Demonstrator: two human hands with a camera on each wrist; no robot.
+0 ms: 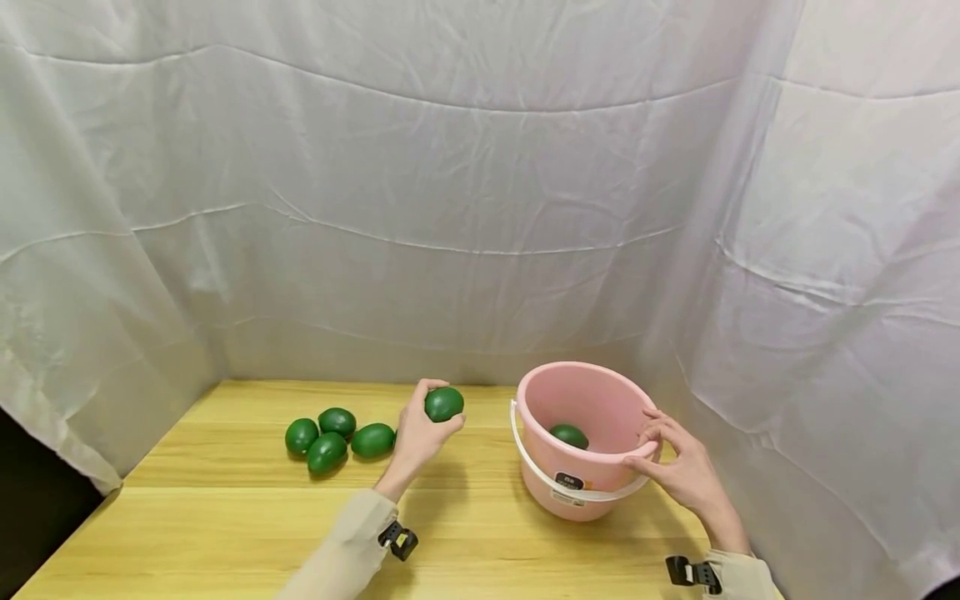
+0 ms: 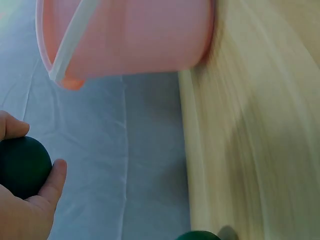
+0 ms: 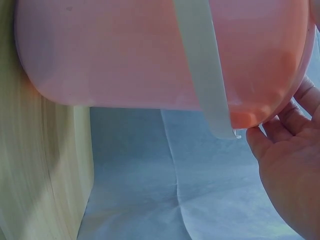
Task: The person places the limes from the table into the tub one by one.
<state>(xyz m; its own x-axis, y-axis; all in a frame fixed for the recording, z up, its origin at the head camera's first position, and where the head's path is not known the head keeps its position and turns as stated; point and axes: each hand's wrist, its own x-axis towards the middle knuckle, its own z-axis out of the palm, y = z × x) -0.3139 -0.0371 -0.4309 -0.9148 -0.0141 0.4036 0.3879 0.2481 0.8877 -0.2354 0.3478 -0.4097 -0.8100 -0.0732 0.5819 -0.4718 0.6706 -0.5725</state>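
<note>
My left hand [image 1: 417, 435] holds a smooth, dark green avocado [image 1: 444, 403] above the table, between thumb and fingers. The left wrist view shows this avocado [image 2: 22, 167] too, with the thumb on one side. A pink bucket [image 1: 542, 458] stands upright to the right of it, its white handle [image 1: 592, 497] hanging down at the front. Inside lies another avocado [image 1: 570, 435], partly hidden by the front wall. My right hand [image 1: 686, 473] grips the bucket's right rim, fingers over the edge and thumb at the near side. Several more avocados [image 1: 327, 453] lie grouped left of my left hand.
The light wooden table [image 1: 225, 517] carries everything. Pale curtains [image 1: 420, 292] hang behind it and close along its right side. A dark gap [image 1: 37, 500] shows beyond the table's left edge.
</note>
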